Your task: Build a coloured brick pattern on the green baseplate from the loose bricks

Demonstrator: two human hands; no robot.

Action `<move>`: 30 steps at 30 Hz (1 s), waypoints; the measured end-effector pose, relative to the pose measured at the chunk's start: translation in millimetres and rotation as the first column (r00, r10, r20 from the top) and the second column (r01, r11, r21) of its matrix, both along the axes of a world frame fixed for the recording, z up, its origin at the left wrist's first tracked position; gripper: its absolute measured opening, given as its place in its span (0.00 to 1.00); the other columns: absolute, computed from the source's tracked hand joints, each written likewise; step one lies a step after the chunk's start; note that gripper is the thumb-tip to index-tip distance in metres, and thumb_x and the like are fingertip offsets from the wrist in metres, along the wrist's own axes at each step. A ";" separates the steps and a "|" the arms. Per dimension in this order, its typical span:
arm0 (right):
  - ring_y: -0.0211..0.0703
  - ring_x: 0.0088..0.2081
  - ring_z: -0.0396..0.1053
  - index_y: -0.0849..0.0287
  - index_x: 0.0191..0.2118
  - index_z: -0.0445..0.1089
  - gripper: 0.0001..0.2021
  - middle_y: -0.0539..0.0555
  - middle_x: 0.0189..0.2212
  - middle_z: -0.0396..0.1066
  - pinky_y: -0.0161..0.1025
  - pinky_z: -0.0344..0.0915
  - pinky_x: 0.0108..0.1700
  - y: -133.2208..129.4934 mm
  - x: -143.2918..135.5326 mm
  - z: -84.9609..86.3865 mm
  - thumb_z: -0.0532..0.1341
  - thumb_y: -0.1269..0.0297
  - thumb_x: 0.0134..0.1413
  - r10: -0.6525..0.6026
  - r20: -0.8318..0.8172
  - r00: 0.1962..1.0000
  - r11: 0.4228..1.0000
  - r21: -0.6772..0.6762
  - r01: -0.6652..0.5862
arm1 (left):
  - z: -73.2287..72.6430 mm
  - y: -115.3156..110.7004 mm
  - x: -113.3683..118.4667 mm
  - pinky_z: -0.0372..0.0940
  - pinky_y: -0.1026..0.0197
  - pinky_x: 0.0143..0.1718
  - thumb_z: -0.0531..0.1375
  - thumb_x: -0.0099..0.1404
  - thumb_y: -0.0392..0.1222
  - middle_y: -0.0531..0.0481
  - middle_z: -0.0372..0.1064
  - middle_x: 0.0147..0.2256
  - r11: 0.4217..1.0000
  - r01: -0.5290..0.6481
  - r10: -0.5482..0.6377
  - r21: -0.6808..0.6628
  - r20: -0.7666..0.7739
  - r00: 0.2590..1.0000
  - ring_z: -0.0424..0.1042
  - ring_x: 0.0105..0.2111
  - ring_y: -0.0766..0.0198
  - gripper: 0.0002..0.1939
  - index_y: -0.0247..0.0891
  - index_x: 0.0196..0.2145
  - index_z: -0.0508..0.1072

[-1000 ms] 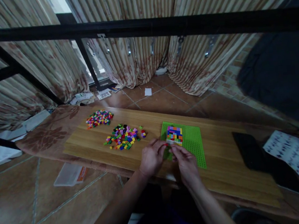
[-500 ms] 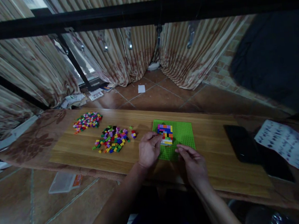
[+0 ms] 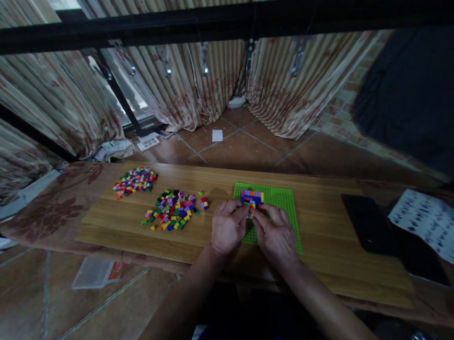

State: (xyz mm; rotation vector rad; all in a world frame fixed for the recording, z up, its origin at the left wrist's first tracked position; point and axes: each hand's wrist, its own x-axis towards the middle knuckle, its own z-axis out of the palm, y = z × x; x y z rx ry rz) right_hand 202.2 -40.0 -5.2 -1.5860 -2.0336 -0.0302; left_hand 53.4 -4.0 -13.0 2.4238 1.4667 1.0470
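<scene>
A green studded baseplate lies on the wooden board, and a small block of multicoloured bricks stands on its left part. My left hand is at the left side of that block, thumb and fingers pinched together at its near part. From the right, my right hand reaches over the baseplate with its fingertips closed at the same spot. The fingers cover the near half of the block, and whatever is between them is too small or hidden to name.
Loose bricks lie left of my hands, with a few near the baseplate and a second pile farther back. A black phone and a printed sheet are at the right. A clear plastic box lies on the floor.
My right hand has moved left and forward from the baseplate's near edge to the brick block, meeting my left hand. The view has shifted slightly.
</scene>
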 end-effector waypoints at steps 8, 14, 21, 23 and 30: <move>0.48 0.44 0.59 0.54 0.51 0.72 0.15 0.58 0.46 0.68 0.43 0.59 0.44 -1.0 -3.2 1.4 0.52 0.66 0.63 -0.042 0.198 0.979 0.999 0.028 0.037 | -8.8 -7.8 -2.9 0.67 0.56 0.47 0.53 0.68 0.39 0.45 0.70 0.43 0.998 -0.047 0.050 -0.033 0.091 0.995 0.68 0.43 0.60 0.13 0.41 0.47 0.73; 0.49 0.44 0.59 0.57 0.53 0.70 0.16 0.59 0.47 0.69 0.43 0.57 0.43 -1.3 -2.4 -0.8 0.53 0.68 0.62 -0.029 0.267 0.963 0.999 0.030 0.022 | -9.8 -26.9 -5.9 0.66 0.54 0.46 0.52 0.66 0.36 0.42 0.68 0.45 0.999 -0.002 0.000 -0.049 -0.052 0.999 0.67 0.44 0.56 0.16 0.38 0.51 0.70; 0.50 0.43 0.59 0.59 0.52 0.70 0.16 0.60 0.45 0.69 0.45 0.57 0.43 2.2 -1.1 0.5 0.53 0.71 0.61 0.007 0.330 0.944 0.999 0.043 -0.023 | -5.5 -27.2 -3.1 0.65 0.52 0.46 0.56 0.62 0.36 0.41 0.67 0.48 0.997 0.008 -0.019 -0.079 -0.145 0.989 0.65 0.45 0.53 0.23 0.38 0.56 0.65; 0.51 0.43 0.59 0.60 0.52 0.70 0.17 0.60 0.45 0.69 0.45 0.57 0.43 2.3 -1.3 1.7 0.52 0.71 0.61 0.017 0.347 0.938 0.999 0.032 -0.030 | -5.3 -26.7 -2.1 0.64 0.51 0.46 0.56 0.62 0.37 0.41 0.67 0.48 0.997 -0.003 -0.010 -0.078 -0.160 0.987 0.65 0.45 0.53 0.23 0.38 0.56 0.65; 0.52 0.43 0.60 0.63 0.54 0.68 0.18 0.63 0.47 0.69 0.47 0.58 0.43 0.4 -3.2 -0.1 0.51 0.73 0.60 0.060 0.371 0.927 0.998 0.007 -0.067 | -3.9 -25.7 1.2 0.64 0.50 0.46 0.55 0.64 0.39 0.40 0.67 0.49 0.995 0.000 -0.018 -0.097 -0.189 0.982 0.65 0.45 0.52 0.21 0.37 0.55 0.66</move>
